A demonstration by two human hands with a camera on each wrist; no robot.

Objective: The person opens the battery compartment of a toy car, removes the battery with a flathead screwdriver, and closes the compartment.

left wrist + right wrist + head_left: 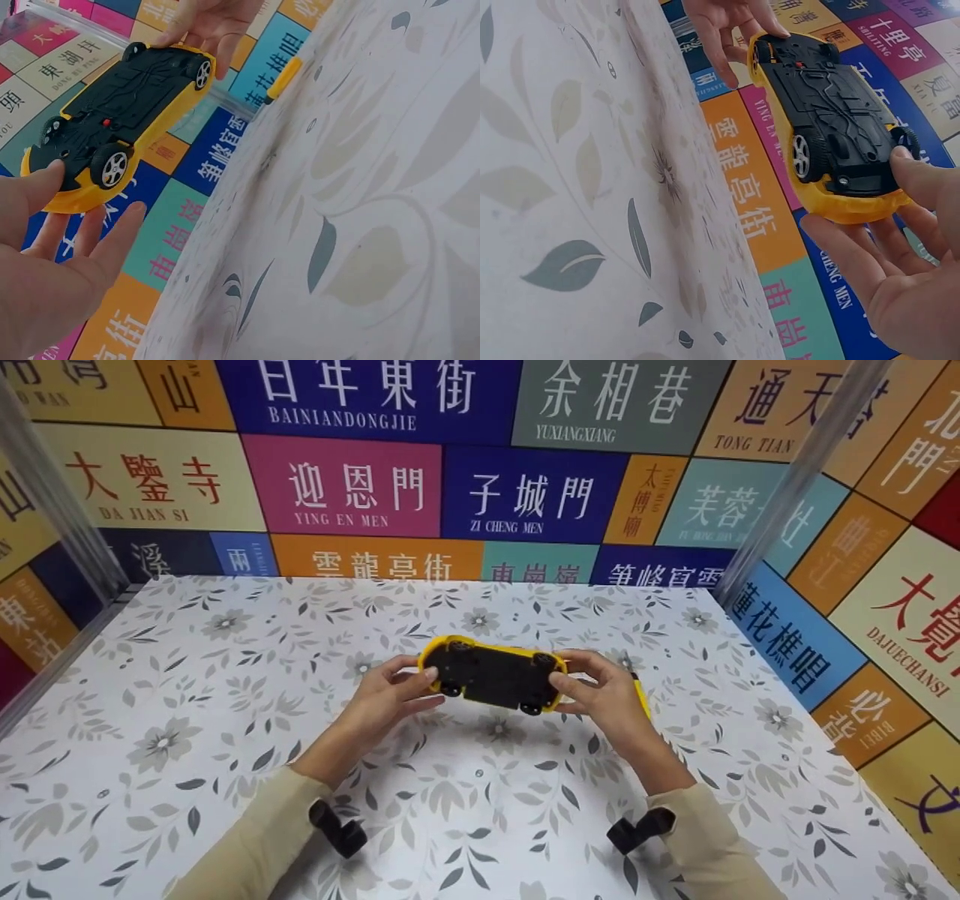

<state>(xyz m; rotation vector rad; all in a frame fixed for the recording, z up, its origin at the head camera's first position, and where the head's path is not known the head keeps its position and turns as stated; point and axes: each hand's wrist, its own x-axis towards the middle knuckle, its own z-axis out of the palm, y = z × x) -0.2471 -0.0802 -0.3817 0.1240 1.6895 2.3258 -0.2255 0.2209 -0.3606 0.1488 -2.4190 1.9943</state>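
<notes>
Both hands hold a yellow toy car (491, 675) above the table, its black underside turned toward the head camera. My left hand (386, 694) pinches one end, the thumb on the underside and the fingers behind. At the other end, my right hand (604, 690) grips in the same way, its thumb near a wheel. In the left wrist view the toy car (127, 112) shows black wheels with silver hubs and a small red spot on the base. The right wrist view shows the toy car (829, 120) tilted, its yellow body facing away.
A white table (480, 810) with a grey floral print lies below. Beyond the right hand, a yellow object with a dark end (283, 81) lies on it, its kind unclear. Panels with Chinese lettering (345, 484) stand behind, and clear posts (795, 480) rise at the back corners.
</notes>
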